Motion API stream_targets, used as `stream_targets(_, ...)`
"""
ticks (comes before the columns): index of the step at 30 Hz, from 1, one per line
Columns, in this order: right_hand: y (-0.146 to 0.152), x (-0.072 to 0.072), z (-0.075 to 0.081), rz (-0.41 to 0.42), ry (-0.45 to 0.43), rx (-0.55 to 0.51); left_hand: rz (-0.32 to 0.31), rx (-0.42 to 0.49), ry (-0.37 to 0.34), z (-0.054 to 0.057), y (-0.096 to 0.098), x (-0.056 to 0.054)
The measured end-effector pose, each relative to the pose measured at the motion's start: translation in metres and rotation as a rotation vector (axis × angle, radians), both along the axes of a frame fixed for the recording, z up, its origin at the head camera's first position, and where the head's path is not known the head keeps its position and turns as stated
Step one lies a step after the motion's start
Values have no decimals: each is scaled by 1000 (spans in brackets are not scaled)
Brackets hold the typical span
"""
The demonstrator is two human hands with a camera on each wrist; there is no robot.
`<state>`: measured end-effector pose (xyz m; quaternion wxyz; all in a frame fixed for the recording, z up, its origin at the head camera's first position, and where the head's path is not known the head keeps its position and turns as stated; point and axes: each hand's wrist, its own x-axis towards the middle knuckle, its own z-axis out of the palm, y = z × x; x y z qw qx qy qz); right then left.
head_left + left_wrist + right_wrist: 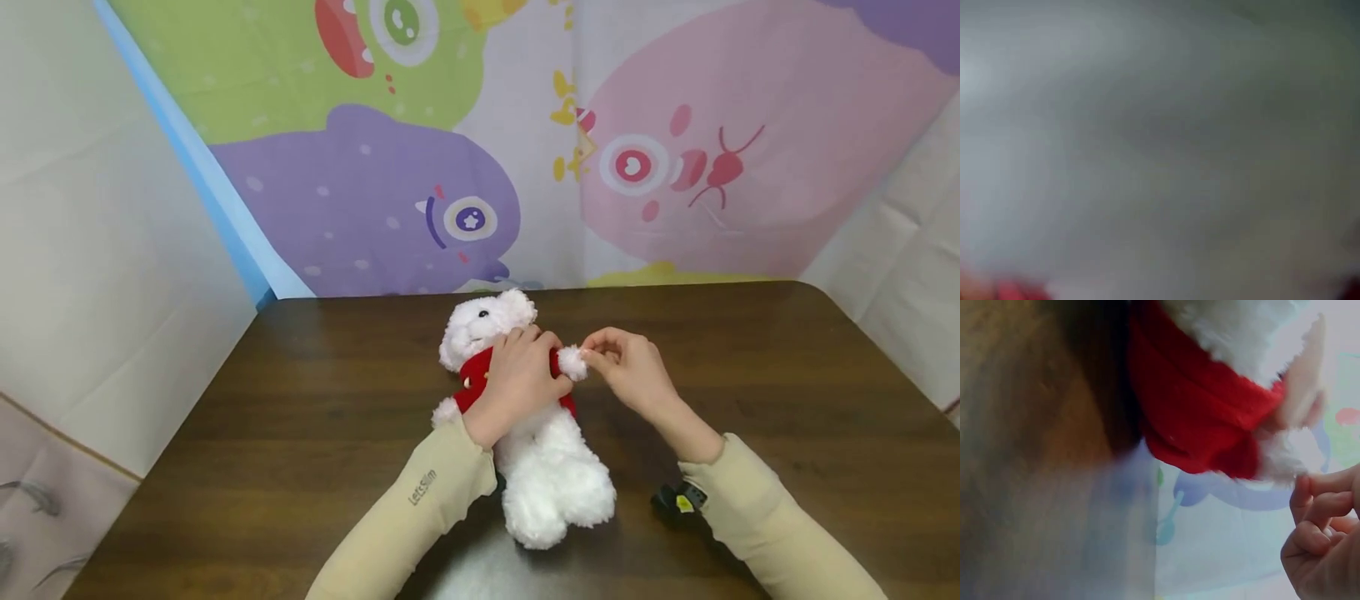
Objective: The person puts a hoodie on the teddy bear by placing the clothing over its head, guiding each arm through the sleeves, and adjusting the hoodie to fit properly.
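A white plush teddy bear [558, 483] in a red jacket [474, 367] lies on its back on the table, its head toward the far edge. Across its chest my left hand [521, 375] grips the body over the jacket, hiding much of the front. My right hand [630, 371] pinches the tip of the bear's white paw [573, 363] between thumb and forefinger. From the right wrist, the jacket's red sleeve [1235, 456] ends at that paw, with the right fingers [1322, 482] at its tip. The left wrist view is a grey blur with a little red below.
The dark wooden table [315, 467] ends at a cartoon-printed backdrop [420, 192]. Pale cloth walls [120, 217] stand at both sides. A black strapped device [678, 500] is at the right cuff.
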<state>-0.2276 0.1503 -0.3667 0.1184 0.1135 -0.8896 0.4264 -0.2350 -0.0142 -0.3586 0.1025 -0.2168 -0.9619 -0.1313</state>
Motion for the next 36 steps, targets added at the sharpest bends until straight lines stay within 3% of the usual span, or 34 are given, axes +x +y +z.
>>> stream_targets(4,5,-3,2,30,-24,-5,43,-77,-22,-1,0,-4)
stream_targets(12,6,-4,-6,111,-144,-82,6,-68,13,-8,-1,-7)
stream_targets(14,6,-3,-6,105,-99,-52,-4,-60,8,-8,-1,-6)
stream_targets(19,3,-2,-3,23,137,50,0,-45,-47,-2,0,-6)
stream_targets(23,6,0,0,10,164,48,4,-33,-97,1,-1,-8)
stream_targets(26,9,1,-1,26,86,37,-51,-46,-138,-1,-4,-9)
stream_targets(29,12,2,-4,57,31,57,-150,-14,-174,-1,-11,-10)
stream_targets(33,12,2,-4,105,75,147,-269,140,-229,5,-27,-7)
stream_targets(36,11,3,-3,125,150,227,-291,220,-228,8,-42,0)
